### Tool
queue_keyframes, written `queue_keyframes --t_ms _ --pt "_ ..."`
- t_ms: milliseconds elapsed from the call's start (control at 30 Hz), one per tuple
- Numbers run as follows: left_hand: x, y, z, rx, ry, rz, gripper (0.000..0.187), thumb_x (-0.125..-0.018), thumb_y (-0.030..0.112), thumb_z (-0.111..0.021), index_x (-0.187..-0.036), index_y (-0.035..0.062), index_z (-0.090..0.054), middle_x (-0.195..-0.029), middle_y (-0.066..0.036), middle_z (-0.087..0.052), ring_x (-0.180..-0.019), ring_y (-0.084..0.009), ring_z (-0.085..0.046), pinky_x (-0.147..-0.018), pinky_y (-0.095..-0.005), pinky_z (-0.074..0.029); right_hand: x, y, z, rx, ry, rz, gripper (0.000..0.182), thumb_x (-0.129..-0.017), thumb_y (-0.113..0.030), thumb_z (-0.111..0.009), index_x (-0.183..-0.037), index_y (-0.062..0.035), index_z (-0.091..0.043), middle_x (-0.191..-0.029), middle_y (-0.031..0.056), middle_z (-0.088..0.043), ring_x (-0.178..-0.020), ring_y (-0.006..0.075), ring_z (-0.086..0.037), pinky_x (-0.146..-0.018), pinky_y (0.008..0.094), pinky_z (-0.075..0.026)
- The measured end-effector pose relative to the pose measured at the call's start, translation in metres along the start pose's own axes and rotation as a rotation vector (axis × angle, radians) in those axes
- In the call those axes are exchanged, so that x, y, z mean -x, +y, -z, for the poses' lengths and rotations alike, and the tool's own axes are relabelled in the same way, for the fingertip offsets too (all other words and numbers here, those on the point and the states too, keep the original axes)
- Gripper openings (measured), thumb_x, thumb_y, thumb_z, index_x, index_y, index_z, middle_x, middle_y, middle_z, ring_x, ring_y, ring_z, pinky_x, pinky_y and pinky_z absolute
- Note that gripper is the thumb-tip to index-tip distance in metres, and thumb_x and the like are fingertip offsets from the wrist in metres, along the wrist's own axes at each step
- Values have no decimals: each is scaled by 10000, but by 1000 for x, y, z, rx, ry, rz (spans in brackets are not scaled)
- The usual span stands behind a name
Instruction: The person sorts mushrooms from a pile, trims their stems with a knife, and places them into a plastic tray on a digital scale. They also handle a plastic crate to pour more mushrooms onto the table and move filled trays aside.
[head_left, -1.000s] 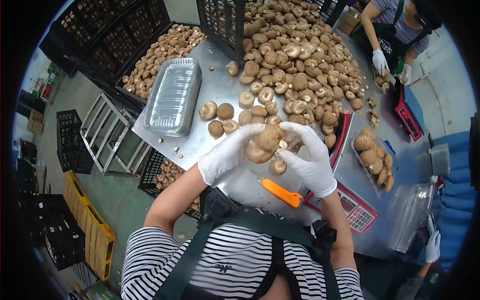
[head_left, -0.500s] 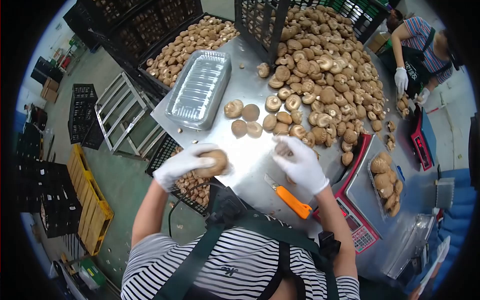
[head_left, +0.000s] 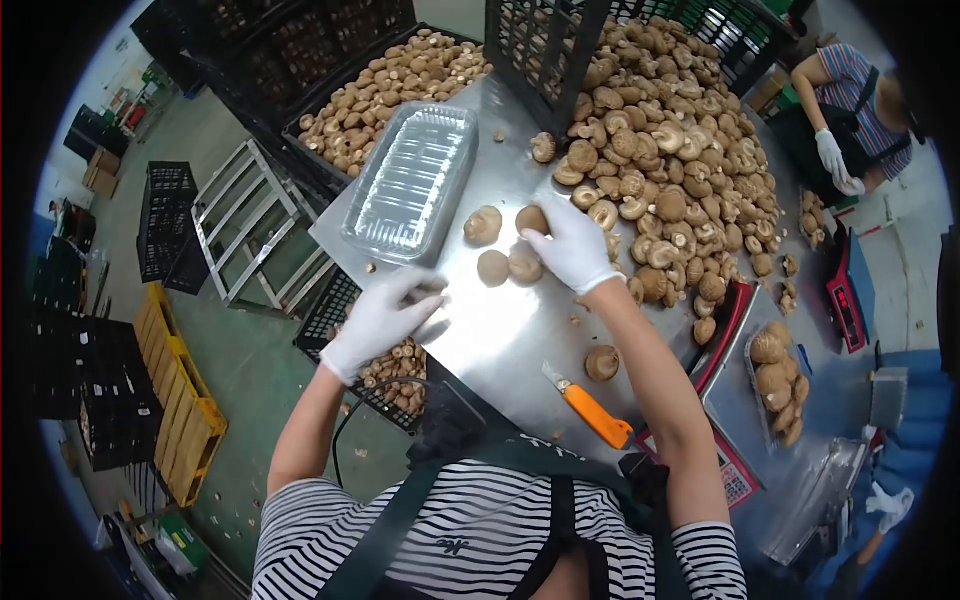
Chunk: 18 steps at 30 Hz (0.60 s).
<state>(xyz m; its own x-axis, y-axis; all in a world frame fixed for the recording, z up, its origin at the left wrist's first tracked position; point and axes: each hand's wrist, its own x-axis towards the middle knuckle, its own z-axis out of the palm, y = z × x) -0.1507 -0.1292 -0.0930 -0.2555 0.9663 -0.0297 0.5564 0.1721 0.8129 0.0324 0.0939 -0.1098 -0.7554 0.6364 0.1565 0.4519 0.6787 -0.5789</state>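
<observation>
R hand moved fwd; grips 1 mushrm, 3 near.

Inspector: Condition of the left side?
Recorder: Left forearm angled forward from a bent elbow. Left hand white-gloved, fingers extended inward and loosely parted, tips slightly blurred.
Inspector: And the right?
Recorder: Right forearm reaches farther forward, slanting inward. Wrist nearly straight. Right hand likewise gloved, back upward, thumb and fingers drawn together in a grip.
</observation>
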Motion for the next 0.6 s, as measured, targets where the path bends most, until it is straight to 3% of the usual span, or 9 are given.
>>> queue_keyframes --t_ms 67,200,267,367,400,467,500,533,600 --pt "-28 20 -19 -146 99 -83 240 -880 118 -628 -1109 57 -666 -1030 -100 -658 -911 -218 -660 -803 -301 -521 22 -12 34 -359 91 -131 393 -892 -224 -624 -1255 -78 -580 -1078 96 -635 -923 224 -636 -811 331 -507" --pt "-79 50 -51 -187 46 -344 275 -880 171 -627 -1142 89 -638 -1073 -119 -644 -965 -286 -647 -817 -357 -523 89 9 95 -1310 297 -352 437 -961 -243 -533 -1345 -34 -511 -1144 34 -605 -932 148 -586 -798 285 -472" --pt "-103 57 -66 -273 44 -403 300 -880 192 -630 -1164 98 -619 -1097 -129 -638 -977 -312 -640 -828 -379 -519 122 10 115 -1492 375 -339 478 -972 -304 -510 -1361 -27 -493 -1181 45 -589 -921 132 -575 -780 265 -455" --pt "-154 42 -96 -352 75 -449 388 -868 234 -655 -1230 111 -586 -1154 -155 -625 -1010 -354 -619 -866 -411 -503 165 11 120 -1485 363 -403 501 -965 -333 -526 -1368 -37 -501 -1155 32 -585 -846 95 -548 -731 235 -436" --pt "-171 28 -108 -424 23 -358 437 -852 267 -676 -1248 105 -584 -1187 -167 -622 -1059 -363 -604 -903 -425 -491 181 16 125 -1455 351 -402 498 -962 -325 -534 -1368 -37 -503 -1142 30 -588 -834 86 -542 -723 229 -432" --pt "-194 -3 -125 -438 143 -497 481 -826 255 -675 -1244 36 -576 -1171 -201 -632 -1063 -390 -607 -932 -445 -481 202 3 129 -1247 401 -449 440 -942 -253 -564 -1324 -37 -537 -1088 22 -579 -793 40 -497 -702 198 -414" --pt "-191 20 -119 -413 41 -348 476 -824 254 -680 -1239 38 -592 -1189 -194 -635 -1083 -369 -612 -948 -432 -479 215 -2 135 -1208 424 -477 418 -933 -223 -574 -1307 -39 -545 -1090 22 -577 -825 56 -514 -744 210 -429" --pt "-197 12 -123 -365 92 -372 447 -834 256 -677 -1221 42 -611 -1187 -186 -644 -1099 -355 -615 -947 -415 -483 230 -4 145 -1177 438 -503 397 -924 -193 -583 -1290 -42 -553 -1092 23 -574 -858 73 -530 -786 222 -444" --pt "-194 17 -120 -285 72 -288 431 -855 258 -685 -1229 50 -626 -1146 -177 -670 -1015 -339 -655 -897 -376 -509 264 -11 175 -782 587 -530 376 -904 -148 -605 -1261 -41 -558 -1102 33 -575 -945 111 -549 -868 262 -449"
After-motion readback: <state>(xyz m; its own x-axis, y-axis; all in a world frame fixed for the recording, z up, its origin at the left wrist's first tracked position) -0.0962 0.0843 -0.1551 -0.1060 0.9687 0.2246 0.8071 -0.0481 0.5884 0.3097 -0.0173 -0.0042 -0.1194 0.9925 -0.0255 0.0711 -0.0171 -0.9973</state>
